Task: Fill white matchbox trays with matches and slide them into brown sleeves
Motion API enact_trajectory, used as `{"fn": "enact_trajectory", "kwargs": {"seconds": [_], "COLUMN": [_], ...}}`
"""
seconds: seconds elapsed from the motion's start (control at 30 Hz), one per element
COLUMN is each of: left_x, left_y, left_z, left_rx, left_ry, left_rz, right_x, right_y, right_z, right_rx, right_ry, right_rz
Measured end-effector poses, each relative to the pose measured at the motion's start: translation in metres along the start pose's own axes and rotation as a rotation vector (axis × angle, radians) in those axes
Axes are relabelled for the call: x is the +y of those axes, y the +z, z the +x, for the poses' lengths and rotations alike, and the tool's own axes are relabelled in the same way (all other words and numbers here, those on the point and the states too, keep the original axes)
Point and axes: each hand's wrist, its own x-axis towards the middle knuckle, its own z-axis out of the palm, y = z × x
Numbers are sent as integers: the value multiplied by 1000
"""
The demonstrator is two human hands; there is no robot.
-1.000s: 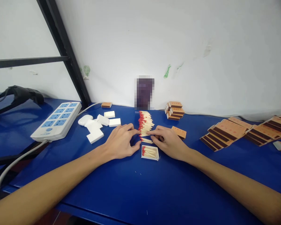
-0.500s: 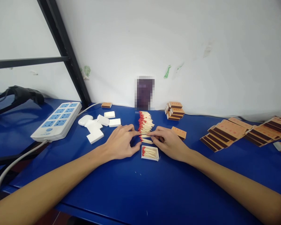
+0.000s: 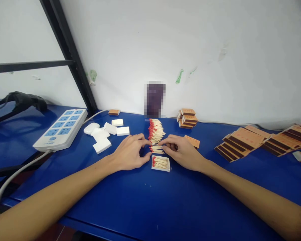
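A row of red-tipped matches [image 3: 155, 132] lies on the blue table [image 3: 150, 201], running away from me. My left hand [image 3: 129, 154] and my right hand [image 3: 181, 151] pinch the near end of that row from either side, fingertips on a small bunch of matches [image 3: 156, 148]. Just in front of the hands sits a white open matchbox tray [image 3: 161, 163] with several matches in it. A brown matchbox sleeve [image 3: 192, 141] lies right behind my right hand.
White empty trays [image 3: 107, 132] lie left of the matches, beside a white and blue power strip [image 3: 61, 128] with its cable. Stacks of brown matchbox sleeves [image 3: 187, 118] stand at the back and a long row [image 3: 261, 139] at the right. A black metal frame [image 3: 72, 63] rises at the left.
My right hand's fingers have curled in slightly and gathered the loose matches at the near end into a tighter bunch. The left hand has barely moved.
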Motion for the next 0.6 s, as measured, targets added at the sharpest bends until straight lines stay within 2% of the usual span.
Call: {"fn": "enact_trajectory", "kwargs": {"seconds": [0.3,0.5,0.6], "left_x": [0,-1,-1], "left_y": [2,3,4], "left_z": [2,5,7], "left_rx": [16,12,11], "left_ry": [10,-1,-10], "left_rz": [-16,-34,-55], "right_x": [-2,-4,-6], "right_y": [-2,-14,-16], "right_z": [1,7,10], "right_rx": [-76,-221,-249], "right_ry": [23,29,30], "right_rz": [-12,-16,-41]}}
